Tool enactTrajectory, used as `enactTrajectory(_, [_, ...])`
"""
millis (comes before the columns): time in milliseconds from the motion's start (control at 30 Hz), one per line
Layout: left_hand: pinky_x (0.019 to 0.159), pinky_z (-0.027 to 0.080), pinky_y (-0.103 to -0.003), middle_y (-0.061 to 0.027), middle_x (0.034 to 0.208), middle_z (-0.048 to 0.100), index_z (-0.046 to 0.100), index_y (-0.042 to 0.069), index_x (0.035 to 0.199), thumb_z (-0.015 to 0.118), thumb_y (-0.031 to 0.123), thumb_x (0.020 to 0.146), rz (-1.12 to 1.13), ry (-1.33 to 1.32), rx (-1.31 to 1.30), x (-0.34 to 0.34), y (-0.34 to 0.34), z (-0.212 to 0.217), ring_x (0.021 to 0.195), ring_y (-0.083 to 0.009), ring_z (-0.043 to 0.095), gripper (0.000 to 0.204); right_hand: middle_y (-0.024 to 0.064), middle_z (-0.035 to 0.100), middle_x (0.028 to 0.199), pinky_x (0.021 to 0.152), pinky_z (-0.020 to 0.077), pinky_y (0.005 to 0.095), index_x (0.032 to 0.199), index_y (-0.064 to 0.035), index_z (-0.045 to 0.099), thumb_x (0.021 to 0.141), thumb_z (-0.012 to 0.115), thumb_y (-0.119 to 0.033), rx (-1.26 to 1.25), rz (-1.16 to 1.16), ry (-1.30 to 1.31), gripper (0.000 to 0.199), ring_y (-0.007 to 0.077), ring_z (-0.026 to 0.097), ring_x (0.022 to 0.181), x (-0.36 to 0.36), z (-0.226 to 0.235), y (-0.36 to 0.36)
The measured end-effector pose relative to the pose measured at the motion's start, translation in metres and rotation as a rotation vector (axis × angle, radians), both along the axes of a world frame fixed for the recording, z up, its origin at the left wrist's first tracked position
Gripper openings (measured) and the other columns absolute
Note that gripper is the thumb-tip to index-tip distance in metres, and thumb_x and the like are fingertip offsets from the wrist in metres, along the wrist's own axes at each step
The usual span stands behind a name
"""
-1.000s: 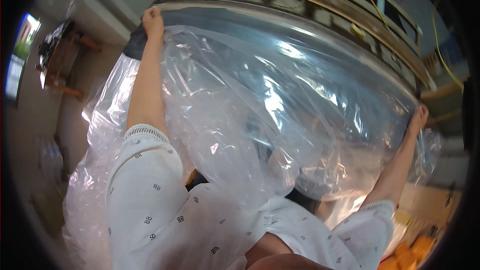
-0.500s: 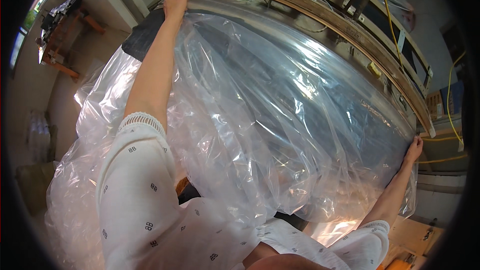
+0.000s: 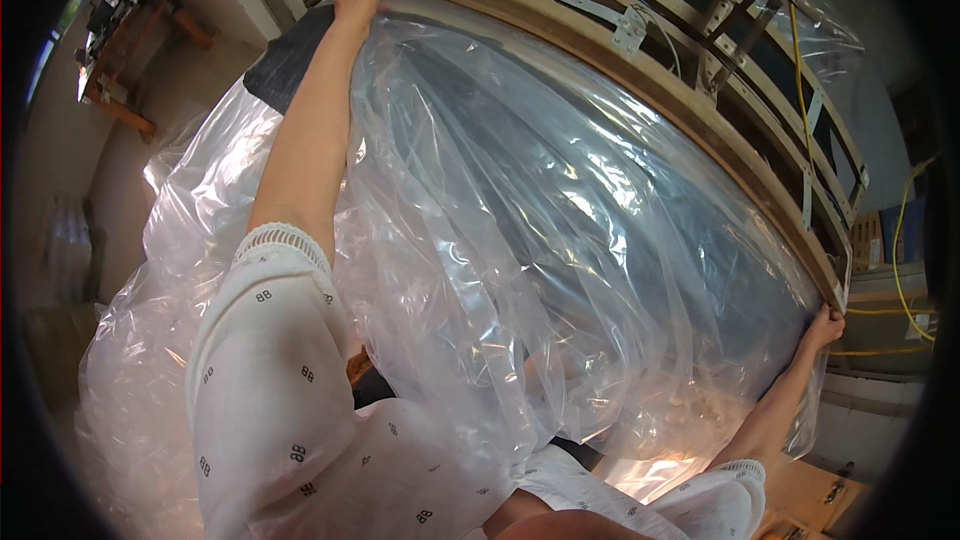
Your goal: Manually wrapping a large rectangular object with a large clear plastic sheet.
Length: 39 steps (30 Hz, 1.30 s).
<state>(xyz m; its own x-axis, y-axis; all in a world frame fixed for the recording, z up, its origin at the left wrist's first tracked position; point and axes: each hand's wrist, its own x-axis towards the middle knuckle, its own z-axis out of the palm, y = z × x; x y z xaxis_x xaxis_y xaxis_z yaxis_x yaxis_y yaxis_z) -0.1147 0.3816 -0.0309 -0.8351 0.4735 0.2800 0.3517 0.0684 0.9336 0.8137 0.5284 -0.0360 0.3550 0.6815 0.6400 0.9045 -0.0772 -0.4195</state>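
Observation:
A wide sheet of clear plastic film (image 3: pixel 480 200) spreads before me and falls in loose folds toward my body. At the far left, my left hand (image 3: pixel 357 0) is closed on the film's upper corner, beside the end of a wooden frame. My right hand (image 3: pixel 825 327) grips the opposite corner at the right, just below the frame's other end. Between my hands the film's far edge is stretched along the wooden frame (image 3: pixel 600 40), which covers that edge. Dark material (image 3: pixel 290 60) lies under the film near my left forearm.
Metal brackets (image 3: pixel 628 32) and a dark upright lever mechanism (image 3: pixel 735 45) sit on the frame. A yellow hose (image 3: pixel 797 60) runs over it. An orange-legged table (image 3: pixel 125 100) stands at the far left. Bundled film fills the lower left. A wooden cabinet (image 3: pixel 825 500) is at the lower right.
The wooden frame has come down toward me, closing the gap over the film's far edge. My right hand has shifted slightly nearer with the film; my left stays almost in place.

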Motion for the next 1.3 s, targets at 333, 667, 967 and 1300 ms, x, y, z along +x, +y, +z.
enactTrajectory(333, [0.062, 0.047, -0.036, -0.0200, 0.068, 0.061, 0.061, -0.003, 0.068, 0.048, 0.011, 0.073, 0.298, 0.155, 0.145, -0.038, 0.016, -0.029, 0.066, -0.0279, 0.061, 0.020, 0.0239, 0.061, 0.095, 0.078, 0.0413, 0.0409, 0.099, 0.0089, 0.059, 0.087, 0.040, -0.032, 0.065, 0.003, 0.027, 0.046, 0.0325, 0.058, 0.088, 0.021, 0.016, -0.023])
enactTrajectory(667, [0.080, 0.040, -0.027, -0.0057, 0.097, 0.059, 0.060, 0.006, 0.102, 0.054, 0.030, 0.084, -0.292, 0.290, -0.151, -0.104, -0.045, 0.011, 0.089, -0.0150, 0.052, 0.031, 0.0125, 0.058, 0.086, 0.069, 0.0408, 0.0408, 0.082, -0.0069, 0.058, 0.080, 0.053, -0.029, -0.008, -0.049, -0.339, 0.023, 0.0319, 0.054, 0.083, -0.082, 0.050, -0.082])
enactTrajectory(967, [0.083, 0.042, -0.040, -0.0219, 0.104, 0.058, 0.056, -0.001, 0.106, 0.047, 0.028, 0.085, 0.126, 1.051, -1.001, -0.274, -0.159, 0.033, 0.095, -0.0347, 0.056, 0.037, 0.0095, 0.052, 0.111, 0.087, 0.0364, 0.0378, 0.107, -0.0092, 0.054, 0.078, 0.057, -0.028, -0.163, 0.417, -0.520, 0.035, 0.0271, 0.047, 0.105, -0.161, 0.040, -0.211])
enactTrajectory(1300, [0.094, 0.033, -0.029, -0.0147, 0.114, 0.053, 0.053, 0.000, 0.109, 0.047, 0.021, 0.089, -1.113, 0.774, -0.487, 0.255, -0.057, 0.081, 0.108, -0.0254, 0.049, 0.030, 0.0125, 0.048, 0.116, 0.091, 0.0355, 0.0386, 0.116, -0.0064, 0.047, 0.082, 0.053, -0.032, -0.058, 0.154, -0.555, 0.043, 0.0316, 0.044, 0.108, -0.132, 0.052, -0.242])
